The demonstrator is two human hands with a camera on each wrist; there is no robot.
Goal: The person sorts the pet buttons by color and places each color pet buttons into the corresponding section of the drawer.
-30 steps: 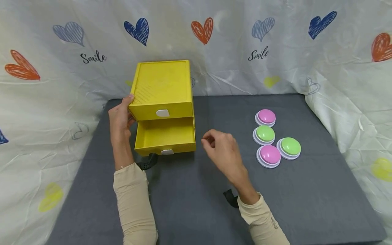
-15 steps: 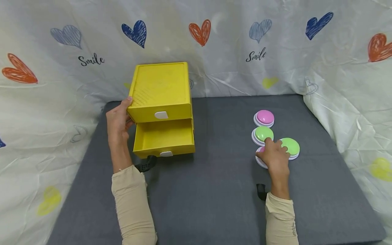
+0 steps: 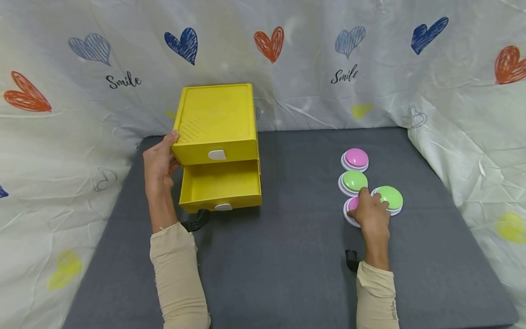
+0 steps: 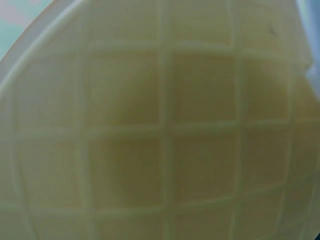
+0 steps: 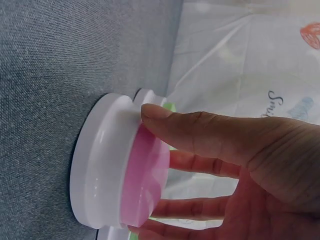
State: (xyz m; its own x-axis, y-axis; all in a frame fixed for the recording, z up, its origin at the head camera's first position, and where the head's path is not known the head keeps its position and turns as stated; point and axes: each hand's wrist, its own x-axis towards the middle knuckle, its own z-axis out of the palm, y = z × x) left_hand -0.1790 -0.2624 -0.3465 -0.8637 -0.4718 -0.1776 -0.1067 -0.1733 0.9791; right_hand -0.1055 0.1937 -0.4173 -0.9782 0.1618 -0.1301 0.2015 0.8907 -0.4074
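In the head view a yellow two-drawer cabinet (image 3: 218, 112) stands at the left with its lower drawer (image 3: 220, 202) pulled out and bare inside. My left hand (image 3: 158, 162) grips the cabinet's front left edge, thumb near the top corner and fingers along the side. A blurred yellow gridded surface (image 4: 165, 125) fills the left wrist view. My right hand (image 3: 371, 214) holds the nearer pink push button (image 5: 145, 180), thumb on one side of its dome and fingers around the other. Its white base (image 5: 100, 160) sits at the grey cloth.
Two green push buttons, the left one (image 3: 355, 181) and the right one (image 3: 390, 198), stand close by the held one. Another pink push button (image 3: 356, 158) is behind them. A grey cloth (image 3: 296, 256) covers the table; a white heart-print curtain (image 3: 304, 91) hangs behind.
My right hand has moved right, from beside the open drawer to the nearer pink push button, and has taken hold of it. The left hand stays on the cabinet.
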